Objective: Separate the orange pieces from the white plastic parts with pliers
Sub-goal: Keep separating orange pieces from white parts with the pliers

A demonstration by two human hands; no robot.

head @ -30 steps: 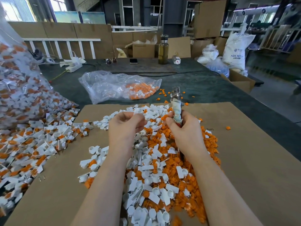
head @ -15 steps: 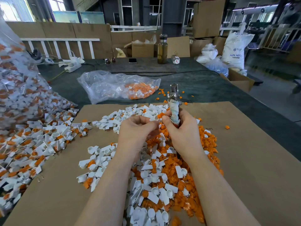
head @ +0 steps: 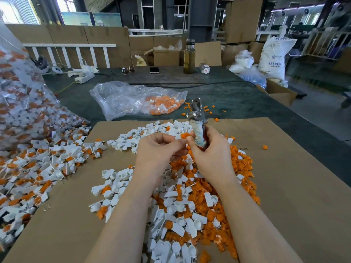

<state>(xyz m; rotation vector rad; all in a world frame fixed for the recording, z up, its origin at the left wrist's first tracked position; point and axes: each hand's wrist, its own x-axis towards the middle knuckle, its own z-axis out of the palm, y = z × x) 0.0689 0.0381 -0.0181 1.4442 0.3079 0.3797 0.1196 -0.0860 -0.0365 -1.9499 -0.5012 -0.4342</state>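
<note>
The right hand grips the pliers upright by their wrapped handles, metal head toward 12 o'clock. The left hand, at its 9 o'clock, pinches an orange piece beside the handles. Below both, the mixed pile of orange pieces and white parts lies on cardboard over the tabletop.

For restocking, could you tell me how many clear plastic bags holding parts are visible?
2: a big clear plastic bag at far left, and a flatter clear plastic bag beyond the brown cardboard sheet.
</note>
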